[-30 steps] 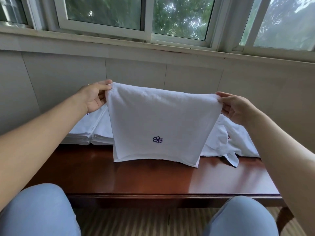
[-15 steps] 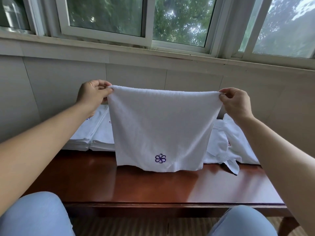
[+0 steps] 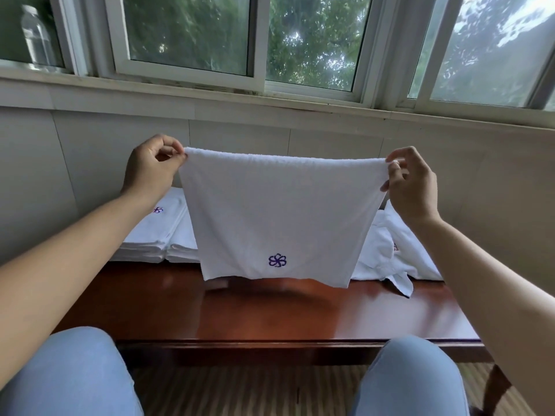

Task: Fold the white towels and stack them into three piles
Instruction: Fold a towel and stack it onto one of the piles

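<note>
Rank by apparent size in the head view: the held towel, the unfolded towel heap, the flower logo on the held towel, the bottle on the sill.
1. held towel, nearest the camera, so it looks bigger
2. unfolded towel heap, partly hidden
3. bottle
4. flower logo

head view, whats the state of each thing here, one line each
white towel with purple flower logo: held up, hanging, folded edge on top, lower edge just above table
left hand: pinches towel's top left corner
right hand: pinches top right corner
folded white towel stacks: two neat piles side by side
loose white towels: crumpled, unfolded
dark red wooden table: glossy, bears towels
clear plastic bottle: upright on sill
</note>
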Demonstrator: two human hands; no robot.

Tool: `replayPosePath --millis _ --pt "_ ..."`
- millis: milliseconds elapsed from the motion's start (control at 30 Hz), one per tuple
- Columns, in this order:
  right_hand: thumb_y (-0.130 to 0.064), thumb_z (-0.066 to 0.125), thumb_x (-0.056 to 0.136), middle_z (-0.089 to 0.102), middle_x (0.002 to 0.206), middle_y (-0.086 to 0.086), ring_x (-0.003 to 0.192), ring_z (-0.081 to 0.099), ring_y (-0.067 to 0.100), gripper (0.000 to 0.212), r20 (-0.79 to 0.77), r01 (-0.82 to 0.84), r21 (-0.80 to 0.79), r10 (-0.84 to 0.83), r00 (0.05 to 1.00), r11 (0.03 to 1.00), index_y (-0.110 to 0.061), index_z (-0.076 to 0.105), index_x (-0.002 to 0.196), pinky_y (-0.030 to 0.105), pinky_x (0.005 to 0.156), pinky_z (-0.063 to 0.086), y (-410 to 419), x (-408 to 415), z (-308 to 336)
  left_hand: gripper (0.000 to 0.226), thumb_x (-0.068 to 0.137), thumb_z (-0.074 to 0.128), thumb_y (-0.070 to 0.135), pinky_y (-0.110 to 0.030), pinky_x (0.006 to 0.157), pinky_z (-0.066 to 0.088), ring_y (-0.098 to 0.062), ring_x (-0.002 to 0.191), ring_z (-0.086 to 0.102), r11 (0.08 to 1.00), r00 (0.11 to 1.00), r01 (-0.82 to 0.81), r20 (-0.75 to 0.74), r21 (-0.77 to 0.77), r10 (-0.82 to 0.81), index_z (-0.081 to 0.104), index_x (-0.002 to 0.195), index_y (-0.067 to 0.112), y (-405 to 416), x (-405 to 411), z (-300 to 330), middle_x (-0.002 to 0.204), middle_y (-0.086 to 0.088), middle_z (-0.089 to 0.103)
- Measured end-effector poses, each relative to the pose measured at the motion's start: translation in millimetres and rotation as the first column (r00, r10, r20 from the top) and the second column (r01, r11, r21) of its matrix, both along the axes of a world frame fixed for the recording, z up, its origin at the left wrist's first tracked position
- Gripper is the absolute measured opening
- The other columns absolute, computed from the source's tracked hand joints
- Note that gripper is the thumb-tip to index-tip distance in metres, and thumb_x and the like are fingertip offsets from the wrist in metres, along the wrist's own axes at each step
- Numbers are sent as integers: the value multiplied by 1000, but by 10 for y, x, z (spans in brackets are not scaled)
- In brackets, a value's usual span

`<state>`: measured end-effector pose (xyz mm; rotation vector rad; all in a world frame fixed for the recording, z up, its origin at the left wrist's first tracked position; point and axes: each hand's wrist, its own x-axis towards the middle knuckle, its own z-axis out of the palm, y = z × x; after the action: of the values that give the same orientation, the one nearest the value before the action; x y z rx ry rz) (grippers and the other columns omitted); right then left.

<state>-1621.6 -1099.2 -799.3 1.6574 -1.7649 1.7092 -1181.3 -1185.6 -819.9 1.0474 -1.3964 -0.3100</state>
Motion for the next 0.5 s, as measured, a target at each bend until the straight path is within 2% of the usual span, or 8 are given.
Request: replayPosePath --millis 133,200,267,333,367,433,467,500 --pt "2 43 85 70 83 6 74 71 26 35 25 -72 -94 74 997 993 -13 75 86 44 80 57 129 117 83 24 93 59 14 -26 72 44 -8 76 53 942 935 -167 257 -290 245 77 89 30 213 30 163 87 15 58" --pt "-1 43 82 72 85 0 80 71 22 39 77 -74 -78 80 994 994 -19 78 88 35 82 57 95 162 135 29 95 52 13 -27 73 41 -14 85 56 890 868 -203 346 -407 356 78 99 25 223 30 247 92 14 54" --pt "-6 44 83 76 88 -3 83 72 16 42 108 -56 2 55 993 998 -25 79 95 21 78 54 -22 170 131 35 95 46 10 -31 73 44 -26 95 59 884 811 -219 426 -414 401 77 106 23 131 16 250 105 6 57" --pt "-8 48 87 77 109 1 96 71 19 41 52 -9 154 1 999 988 -24 77 111 20 78 51 -256 165 19 38 94 47 5 -41 78 50 -39 101 59 927 754 -228 548 -298 362 71 121 18 -69 -38 130 123 -8 54" --pt "-8 50 91 70 129 5 113 66 23 42 -7 -9 267 12 1000 964 -21 71 124 21 84 47 -401 171 -92 43 95 50 5 -48 86 51 -43 110 57 951 709 -250 635 -180 307 61 135 14 -186 -83 9 138 -13 46" --pt "-12 58 96 28 166 7 147 34 23 60 -51 -70 523 114 992 849 -23 43 153 19 95 31 -639 249 -425 76 97 60 18 -51 106 42 -44 139 36 940 608 -317 787 124 102 21 161 18 -380 -182 -335 167 -11 4" --pt "-16 62 96 8 171 4 154 19 21 74 -32 -106 636 164 986 764 -27 27 160 20 99 26 -727 294 -630 91 97 64 26 -51 110 37 -41 147 25 917 592 -315 806 246 -13 3 164 27 -448 -211 -544 168 -4 -13" --pt "-20 66 95 3 171 4 155 13 20 82 -31 -131 711 217 976 690 -29 19 162 23 105 25 -776 322 -849 97 95 66 33 -50 112 36 -38 151 20 902 599 -282 794 327 -101 -4 163 34 -490 -228 -765 168 -1 -17"
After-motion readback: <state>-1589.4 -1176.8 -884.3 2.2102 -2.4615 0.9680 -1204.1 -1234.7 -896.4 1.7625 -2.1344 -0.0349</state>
